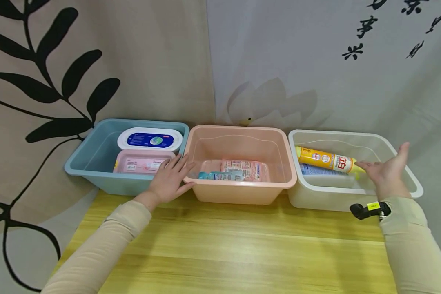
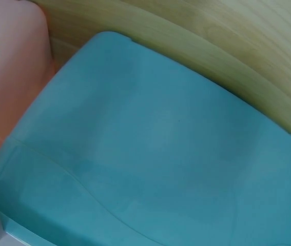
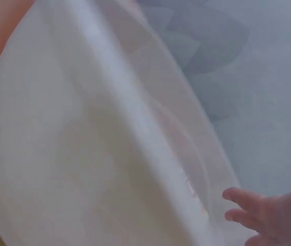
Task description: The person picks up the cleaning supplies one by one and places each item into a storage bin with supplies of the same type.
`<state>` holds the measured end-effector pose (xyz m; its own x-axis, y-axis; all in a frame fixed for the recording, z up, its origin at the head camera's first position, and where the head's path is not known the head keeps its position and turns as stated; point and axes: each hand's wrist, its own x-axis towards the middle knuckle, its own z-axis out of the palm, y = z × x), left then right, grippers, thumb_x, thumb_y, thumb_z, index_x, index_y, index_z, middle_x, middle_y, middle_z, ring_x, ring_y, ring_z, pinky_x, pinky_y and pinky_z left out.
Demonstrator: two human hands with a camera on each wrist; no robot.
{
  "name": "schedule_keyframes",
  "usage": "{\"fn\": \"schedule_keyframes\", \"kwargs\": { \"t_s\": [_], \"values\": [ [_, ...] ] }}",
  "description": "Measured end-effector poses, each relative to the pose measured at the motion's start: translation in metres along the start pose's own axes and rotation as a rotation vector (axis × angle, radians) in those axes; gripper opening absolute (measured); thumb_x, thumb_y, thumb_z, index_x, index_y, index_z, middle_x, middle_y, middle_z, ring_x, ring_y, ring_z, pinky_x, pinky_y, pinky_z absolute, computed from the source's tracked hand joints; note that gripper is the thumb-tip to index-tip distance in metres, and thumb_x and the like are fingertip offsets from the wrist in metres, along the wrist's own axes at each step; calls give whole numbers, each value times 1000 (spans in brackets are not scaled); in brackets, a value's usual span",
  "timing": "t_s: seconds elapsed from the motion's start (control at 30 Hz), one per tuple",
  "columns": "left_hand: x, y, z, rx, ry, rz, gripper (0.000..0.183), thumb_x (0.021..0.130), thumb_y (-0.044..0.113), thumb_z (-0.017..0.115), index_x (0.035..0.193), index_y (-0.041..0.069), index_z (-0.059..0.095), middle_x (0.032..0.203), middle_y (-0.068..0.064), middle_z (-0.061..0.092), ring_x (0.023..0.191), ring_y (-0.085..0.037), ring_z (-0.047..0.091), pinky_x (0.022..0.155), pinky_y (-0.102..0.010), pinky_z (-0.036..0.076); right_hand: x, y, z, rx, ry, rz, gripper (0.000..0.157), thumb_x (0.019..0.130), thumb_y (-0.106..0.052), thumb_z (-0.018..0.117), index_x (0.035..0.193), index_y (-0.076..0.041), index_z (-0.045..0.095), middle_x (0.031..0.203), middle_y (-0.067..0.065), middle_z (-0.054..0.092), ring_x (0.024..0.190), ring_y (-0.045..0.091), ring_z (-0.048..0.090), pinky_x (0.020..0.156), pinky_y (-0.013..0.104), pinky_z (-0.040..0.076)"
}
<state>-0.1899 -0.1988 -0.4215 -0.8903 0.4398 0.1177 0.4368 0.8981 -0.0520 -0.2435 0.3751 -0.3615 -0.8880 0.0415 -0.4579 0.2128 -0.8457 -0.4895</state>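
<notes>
My left hand (image 1: 170,179) lies with its fingers spread across the neighbouring front rims of the blue tub (image 1: 95,175) and the pink tub (image 1: 242,192), holding nothing. Over the right end of the white tub (image 1: 327,196) is my right hand (image 1: 387,173), its thumb raised and fingers stretched out. In the head view its fingertips overlap the right end of a yellow tube-shaped pack (image 1: 321,158) lying slanted inside that tub. A blue pack (image 1: 319,169) shows beneath it. The right wrist view shows the hand's fingers (image 3: 245,197) apart, with nothing between them.
A white oval-lidded box (image 1: 150,139) and a pink pack (image 1: 143,161) sit in the blue tub. The pink tub contains a pink printed pack (image 1: 242,168) and a teal tube (image 1: 220,176). All three tubs stand in a row on the wooden table (image 1: 242,245), before a printed curtain (image 1: 272,61).
</notes>
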Motion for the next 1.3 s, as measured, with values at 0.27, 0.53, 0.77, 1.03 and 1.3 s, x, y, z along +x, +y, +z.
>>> {"fn": "schedule_keyframes", "kwargs": {
  "t_s": [0.27,0.53,0.77,1.03,1.3],
  "values": [
    [-1,2,-1,16,19,4,66,92,55,43,147,20,31,155,-12,25,142,-36,22,110,-58,23,-5,-5,6,-87,-70,-50,61,85,-75,22,117,-68,-29,136,-30,-39,142,19,-22,117,41,6],
    [-2,2,-2,-8,11,-3,66,92,55,42,147,20,31,155,-12,23,142,-36,21,112,-58,20,-9,-6,6,-58,-64,-34,66,84,-76,25,117,-66,-31,138,-30,-36,142,20,-20,117,42,9],
    [-1,1,-4,-21,18,-2,65,92,54,43,147,20,32,155,-12,23,142,-36,21,113,-58,18,-14,-4,6,-64,-71,-50,68,84,-76,26,120,-64,-30,140,-29,-34,143,20,-19,117,41,8],
    [0,0,-13,-236,16,-61,71,91,46,52,146,7,31,154,-15,25,142,-37,21,113,-58,13,-20,1,8,-140,-87,-67,70,85,-74,25,129,-59,-27,146,-26,-27,142,16,-20,118,39,0],
    [5,-3,-24,-377,72,-185,61,96,39,46,145,5,32,152,-20,28,141,-41,18,112,-60,9,-28,16,11,-797,-122,-177,74,90,-68,7,143,-29,-27,151,-3,-29,139,19,-29,112,47,-19]
  ]
}}
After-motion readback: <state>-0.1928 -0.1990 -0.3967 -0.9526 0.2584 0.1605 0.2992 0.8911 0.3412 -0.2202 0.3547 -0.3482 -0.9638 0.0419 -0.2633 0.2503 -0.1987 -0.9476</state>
